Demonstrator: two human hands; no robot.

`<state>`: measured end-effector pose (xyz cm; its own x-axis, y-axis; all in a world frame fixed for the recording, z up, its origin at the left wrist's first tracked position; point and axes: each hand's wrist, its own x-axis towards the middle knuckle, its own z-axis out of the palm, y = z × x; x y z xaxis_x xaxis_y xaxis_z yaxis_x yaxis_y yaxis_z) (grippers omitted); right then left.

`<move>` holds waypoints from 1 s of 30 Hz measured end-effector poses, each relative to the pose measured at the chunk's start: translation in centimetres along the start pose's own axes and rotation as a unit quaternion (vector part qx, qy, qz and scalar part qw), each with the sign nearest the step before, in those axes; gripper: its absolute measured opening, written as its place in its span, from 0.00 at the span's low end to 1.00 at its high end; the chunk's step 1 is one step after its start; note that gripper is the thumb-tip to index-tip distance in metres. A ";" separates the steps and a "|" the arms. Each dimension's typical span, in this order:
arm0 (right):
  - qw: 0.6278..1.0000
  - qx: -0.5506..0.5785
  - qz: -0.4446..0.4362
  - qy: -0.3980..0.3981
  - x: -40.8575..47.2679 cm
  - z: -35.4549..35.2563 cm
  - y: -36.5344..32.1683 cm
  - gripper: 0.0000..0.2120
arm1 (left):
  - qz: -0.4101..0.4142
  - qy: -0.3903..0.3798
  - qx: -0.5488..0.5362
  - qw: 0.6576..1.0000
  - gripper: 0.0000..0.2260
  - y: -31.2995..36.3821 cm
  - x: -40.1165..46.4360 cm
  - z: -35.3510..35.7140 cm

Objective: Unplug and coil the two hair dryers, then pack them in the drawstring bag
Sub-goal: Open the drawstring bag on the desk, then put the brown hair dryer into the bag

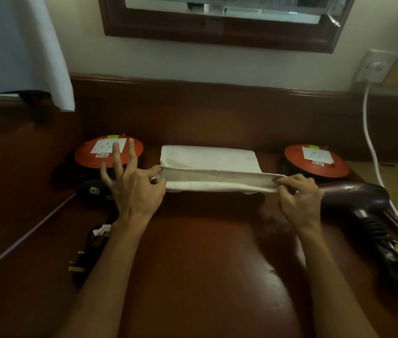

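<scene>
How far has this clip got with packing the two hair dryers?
Done, apparently: the right hair dryer lies unplugged with its cord bundled near the handle, and the left hair dryer lies with its plug loose on the desk.

In hand: the left hand and right hand pinch the drawstring bag mouth, stretching it open.

Left: neither dryer is in the bag.

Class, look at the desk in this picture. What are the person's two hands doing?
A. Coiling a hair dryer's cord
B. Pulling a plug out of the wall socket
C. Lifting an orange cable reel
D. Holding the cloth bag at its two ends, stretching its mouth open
D: the left hand and the right hand each pinch one end of the bag at its opening, while the hair dryer lies untouched beside it.
</scene>
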<state>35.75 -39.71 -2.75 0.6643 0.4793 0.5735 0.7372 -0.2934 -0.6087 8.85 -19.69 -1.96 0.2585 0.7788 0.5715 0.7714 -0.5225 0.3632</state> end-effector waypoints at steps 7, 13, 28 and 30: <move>0.997 -0.058 -0.012 -0.051 -3.0 -2.1 1.2 0.09 | 0.034 0.032 0.013 0.999 0.06 0.1 -3.1 -1.7; 0.978 -0.151 -0.033 -0.138 -5.0 -4.0 2.8 0.10 | 0.075 -0.060 0.067 0.993 0.15 -1.1 -7.5 -1.9; 0.991 -0.026 -0.020 -0.133 -5.9 -7.8 1.2 0.09 | 0.156 -0.134 -0.008 0.979 0.22 2.0 -9.7 -2.7; 0.990 -0.114 -0.040 -0.072 -5.6 -10.2 1.5 0.13 | 0.172 -0.173 -0.071 0.967 0.17 4.5 -10.1 -2.6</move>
<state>34.36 -51.26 -1.28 0.5899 0.6165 0.5215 0.8067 -0.4213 -0.4145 8.24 -30.86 -4.22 0.6839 0.6063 0.4058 0.5234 -0.7952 0.3060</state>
